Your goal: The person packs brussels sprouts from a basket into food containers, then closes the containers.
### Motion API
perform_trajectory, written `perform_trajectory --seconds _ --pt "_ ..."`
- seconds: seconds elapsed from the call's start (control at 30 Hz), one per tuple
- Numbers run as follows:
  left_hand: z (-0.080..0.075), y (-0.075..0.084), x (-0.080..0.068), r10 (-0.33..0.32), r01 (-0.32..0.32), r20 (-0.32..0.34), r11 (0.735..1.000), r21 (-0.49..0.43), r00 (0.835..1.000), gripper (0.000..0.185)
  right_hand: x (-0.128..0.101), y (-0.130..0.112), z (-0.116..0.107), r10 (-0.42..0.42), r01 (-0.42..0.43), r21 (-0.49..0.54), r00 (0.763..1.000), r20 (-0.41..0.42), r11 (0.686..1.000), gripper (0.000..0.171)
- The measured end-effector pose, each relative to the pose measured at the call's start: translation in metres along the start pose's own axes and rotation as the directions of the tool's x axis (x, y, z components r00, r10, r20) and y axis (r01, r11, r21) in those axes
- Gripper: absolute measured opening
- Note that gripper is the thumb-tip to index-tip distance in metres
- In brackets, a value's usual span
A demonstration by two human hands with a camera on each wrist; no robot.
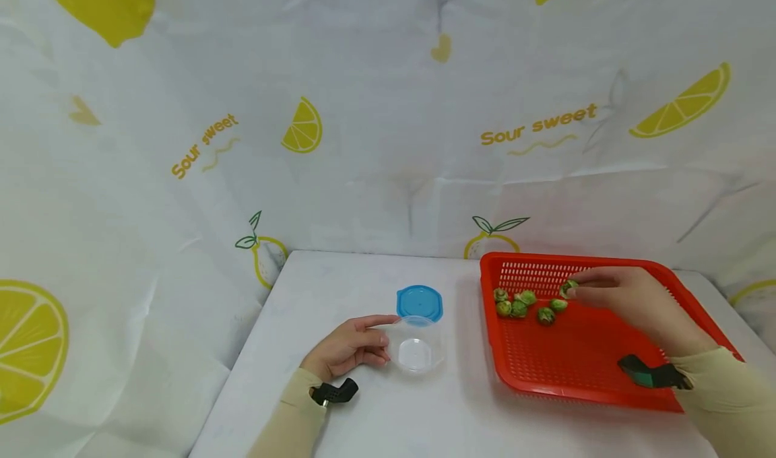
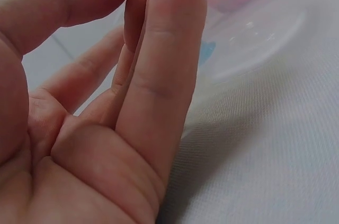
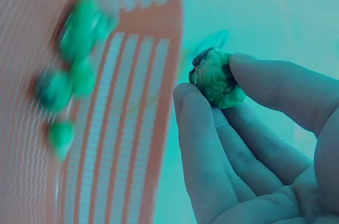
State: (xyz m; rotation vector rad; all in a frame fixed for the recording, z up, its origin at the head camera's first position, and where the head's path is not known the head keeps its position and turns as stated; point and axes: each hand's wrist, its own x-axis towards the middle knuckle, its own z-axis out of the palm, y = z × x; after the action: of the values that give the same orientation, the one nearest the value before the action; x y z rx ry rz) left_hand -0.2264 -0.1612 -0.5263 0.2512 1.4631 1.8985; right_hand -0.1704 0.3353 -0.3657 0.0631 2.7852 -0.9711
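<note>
A clear plastic container stands on the white table, and my left hand pinches its near-left rim between thumb and fingers. In the left wrist view the container's see-through wall shows beyond the fingers. My right hand holds one Brussels sprout at its fingertips, over the red basket. The right wrist view shows that sprout pinched between thumb and fingers. Several other Brussels sprouts lie in the basket's far-left part.
A blue lid lies flat on the table just behind the container. The basket's raised slotted rim stands between the container and the right hand. A white cloth with lemon prints hangs behind the table.
</note>
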Motion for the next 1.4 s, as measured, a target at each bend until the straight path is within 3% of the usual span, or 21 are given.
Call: perform_trajectory --seconds 0.13,0.37,0.63,0.9,1.13,1.4 --pt "-0.003 -0.002 -0.001 -0.008 0.008 -0.004 1.0 -0.001 1.0 0.058 -0.005 -0.032 0.022 -0.009 0.009 0.061 1.0 0.0 0.998 0.067" --pt "-0.005 -0.002 0.0 0.001 -0.001 0.006 1.0 0.011 1.0 0.055 -0.012 -0.089 0.067 -0.085 0.092 0.141 0.995 -0.055 0.986 0.047" --pt "-0.006 0.001 -0.001 -0.001 0.001 0.005 1.0 0.0 1.0 0.055 -0.008 -0.139 0.134 -0.119 0.123 0.358 0.992 -0.034 0.926 0.033" --pt "-0.005 0.0 0.0 0.009 -0.009 0.009 1.0 -0.005 1.0 0.054 0.007 -0.15 0.183 -0.148 0.143 0.451 0.989 -0.024 0.881 0.025" --pt "-0.003 0.001 0.003 0.022 -0.022 0.035 1.0 0.005 0.999 0.058 0.015 -0.149 0.204 -0.125 0.134 0.396 0.991 -0.05 0.908 0.021" --pt "-0.005 0.0 0.001 0.028 -0.028 0.049 1.0 -0.003 0.998 0.058 0.022 -0.159 0.225 -0.174 0.181 0.326 0.983 -0.052 0.928 0.019"
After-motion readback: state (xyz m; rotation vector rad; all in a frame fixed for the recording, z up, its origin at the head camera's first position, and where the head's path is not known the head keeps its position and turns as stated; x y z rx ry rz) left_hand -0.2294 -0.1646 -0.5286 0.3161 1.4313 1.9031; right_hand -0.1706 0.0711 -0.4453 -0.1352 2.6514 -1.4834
